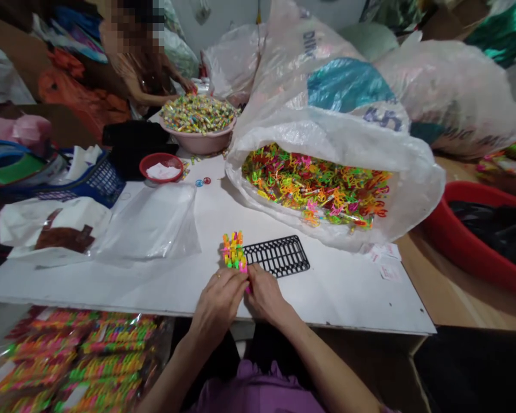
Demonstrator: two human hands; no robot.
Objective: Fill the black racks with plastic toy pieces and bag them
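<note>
My left hand (219, 301) and my right hand (263, 293) meet at the near edge of a white table (339, 287). Both have their fingers pinched together on a small neon plastic piece, mostly hidden between them. Just beyond the fingertips, a cluster of neon plastic pieces (234, 251) stands in the left end of a black plastic grid tray (279, 255). Behind the tray lies a big open clear bag (327, 135) spilling many neon plastic pieces (318, 186).
A person sits at the far left by a pink basin (200, 140) heaped with colourful pieces. A red bowl (161, 166), a blue basket (98, 183) and flat clear bags (155, 221) lie left. A red tub (464, 241) stands right. Packed neon packets (77, 361) lie near left.
</note>
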